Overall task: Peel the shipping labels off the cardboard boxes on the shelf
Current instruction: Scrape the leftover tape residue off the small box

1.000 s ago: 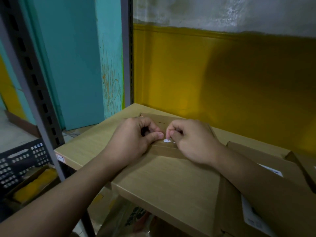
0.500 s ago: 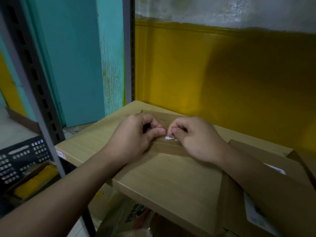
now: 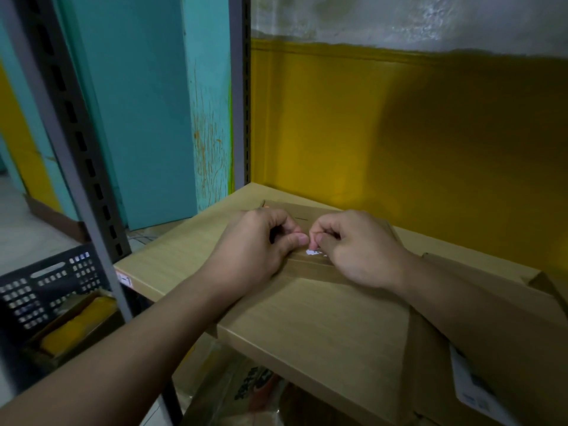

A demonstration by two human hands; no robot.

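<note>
A flat cardboard box (image 3: 310, 269) lies on the wooden shelf (image 3: 319, 330). A small white scrap of shipping label (image 3: 313, 252) shows on its top between my hands. My left hand (image 3: 255, 247) rests on the box with fingers curled and the thumb pressed flat beside the scrap. My right hand (image 3: 356, 247) sits just right of it, fingertips curled and pinching at the label's edge. Whatever else remains of the label is hidden under my fingers.
A second cardboard box (image 3: 479, 348) with a white label (image 3: 470, 385) lies at the right under my forearm. Grey slotted shelf posts (image 3: 76, 155) stand at the left. A black plastic crate (image 3: 46, 290) sits below left. The yellow wall is close behind.
Both hands stay on the same spot of the box. The fingertips have drawn closer together over the white scrap; the view has shifted slightly.
</note>
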